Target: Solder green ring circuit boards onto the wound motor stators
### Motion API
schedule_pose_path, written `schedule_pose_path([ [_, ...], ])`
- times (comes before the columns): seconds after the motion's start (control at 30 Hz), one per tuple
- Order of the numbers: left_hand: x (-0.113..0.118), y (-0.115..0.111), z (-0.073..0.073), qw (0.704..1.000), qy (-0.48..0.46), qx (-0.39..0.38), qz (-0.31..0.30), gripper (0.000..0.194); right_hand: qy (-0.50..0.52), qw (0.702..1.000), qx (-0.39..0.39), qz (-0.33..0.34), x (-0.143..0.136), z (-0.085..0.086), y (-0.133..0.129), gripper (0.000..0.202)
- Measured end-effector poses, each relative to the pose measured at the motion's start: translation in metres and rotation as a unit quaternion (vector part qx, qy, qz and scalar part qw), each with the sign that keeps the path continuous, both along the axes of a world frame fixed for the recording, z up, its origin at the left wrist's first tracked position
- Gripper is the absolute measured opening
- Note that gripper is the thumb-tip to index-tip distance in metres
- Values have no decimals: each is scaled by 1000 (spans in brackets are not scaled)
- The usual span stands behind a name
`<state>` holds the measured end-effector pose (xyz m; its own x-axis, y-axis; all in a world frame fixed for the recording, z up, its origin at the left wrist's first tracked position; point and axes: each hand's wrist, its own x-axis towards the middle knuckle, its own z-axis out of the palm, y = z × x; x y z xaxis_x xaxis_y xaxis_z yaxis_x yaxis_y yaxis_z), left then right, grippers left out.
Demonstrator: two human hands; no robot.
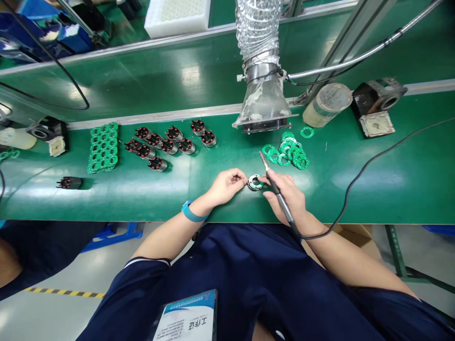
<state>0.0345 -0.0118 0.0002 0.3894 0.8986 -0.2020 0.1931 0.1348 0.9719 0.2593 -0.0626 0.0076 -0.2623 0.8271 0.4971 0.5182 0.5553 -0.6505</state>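
Note:
A motor stator (255, 188) stands on the green bench in front of me, a white-and-green ring circuit board (250, 180) on its top. My left hand (227, 186) is closed at the stator's left side, thumb and fingertips pinched against its edge. In my right hand (289, 195) is a soldering iron (282, 198), its tip pointing up and left, away from the stator. A finger of that hand reaches to the ring board's right edge. Beyond my right hand lies a loose pile of green ring boards (294, 152).
Several wound stators (168, 146) stand at left, beside a stack of green board panels (103, 148). A fume extraction hood (265, 106) hangs ahead. A round tub (329, 104) and an iron stand (377, 106) are at right. The iron's cable (350, 189) crosses the right side. Another person's arm (9, 263) shows at left.

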Motion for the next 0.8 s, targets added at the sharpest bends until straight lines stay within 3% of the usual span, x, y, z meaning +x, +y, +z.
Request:
schedule_pose_path([
  [0.1,-1,6,4,999,2,-42,-18,18,33,999,-18,-6,7,15,-6,61],
  [0.23,0,5,5,999,-2,-52,-5,18,79,997,-6,10,11,26,-14,43],
  [0.57,2,3,3,999,0,-50,10,18,97,994,-58,10,2,25,-19,30],
  [0.8,2,4,1,998,3,-56,10,17,98,994,-50,8,-1,24,-19,30],
])
